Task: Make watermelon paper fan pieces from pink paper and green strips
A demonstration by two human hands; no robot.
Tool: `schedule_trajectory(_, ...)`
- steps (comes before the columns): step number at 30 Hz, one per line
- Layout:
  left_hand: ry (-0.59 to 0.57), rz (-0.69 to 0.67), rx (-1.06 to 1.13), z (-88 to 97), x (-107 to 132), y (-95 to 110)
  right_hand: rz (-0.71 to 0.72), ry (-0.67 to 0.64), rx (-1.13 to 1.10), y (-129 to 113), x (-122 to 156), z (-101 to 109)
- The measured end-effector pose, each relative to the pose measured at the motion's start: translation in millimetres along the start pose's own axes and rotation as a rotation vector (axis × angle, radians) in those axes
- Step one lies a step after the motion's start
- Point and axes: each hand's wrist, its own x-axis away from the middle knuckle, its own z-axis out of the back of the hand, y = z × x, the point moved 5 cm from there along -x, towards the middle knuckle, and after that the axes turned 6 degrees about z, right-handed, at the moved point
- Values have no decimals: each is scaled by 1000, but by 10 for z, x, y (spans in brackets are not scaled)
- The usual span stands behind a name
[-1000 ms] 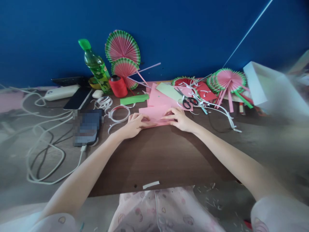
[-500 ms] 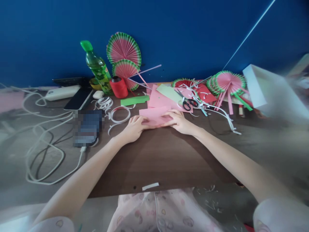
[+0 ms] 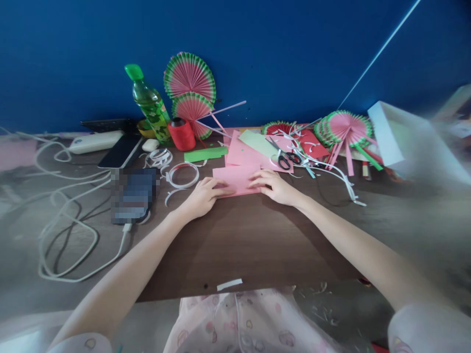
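A pink paper sheet (image 3: pixel 235 177) lies flat on the dark wooden table (image 3: pixel 250 245). My left hand (image 3: pixel 200 196) rests on its near left part, fingers curled and pressing down on the paper. On the sheet's right part lies my right hand (image 3: pixel 274 186), its fingers stretched forward and flat against the paper. More pink sheets (image 3: pixel 243 152) and a pale green sheet (image 3: pixel 259 141) lie just beyond, with black scissors (image 3: pixel 285 157) on them.
A phone (image 3: pixel 134 193) on a white cable (image 3: pixel 69 245) lies left. Tape rings (image 3: pixel 182 174), a green strip (image 3: pixel 205 153), a red thread spool (image 3: pixel 181 133), a green bottle (image 3: pixel 149 104) and paper fans (image 3: pixel 189 78) stand behind. More fans (image 3: pixel 346 126) and paper scraps (image 3: pixel 331 169) lie right.
The pink sheet, slightly lifted and curved earlier, now lies flat under both hands. My hands shifted a little over it; the view tilted slightly.
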Motion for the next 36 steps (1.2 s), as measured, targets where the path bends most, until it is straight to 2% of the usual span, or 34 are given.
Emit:
schedule_trajectory(5,78,-43,-71,56,45,113,-38,105,96,-22,41,49)
schedule_trajectory(9,141,-74,-146,69,51,131,24,60,217,-77,63,64)
schedule_trajectory(13,166,-122,-317,66,26,155,82,2,324,-136,45,88)
schedule_trajectory(16,198,-108,-364,108,14,169,131,-26,390,-208,-3,122)
schedule_trajectory(19,245,-60,-277,180,18,162,138,7,375,-293,-62,217)
schedule_trajectory(25,257,47,-46,307,1,125,42,97,157,-411,-140,466)
schedule_trajectory(29,289,116,104,477,-28,151,-9,55,46,-466,-169,545)
schedule_trajectory(36,244,230,163,763,-68,262,-40,-16,11,-571,-241,659)
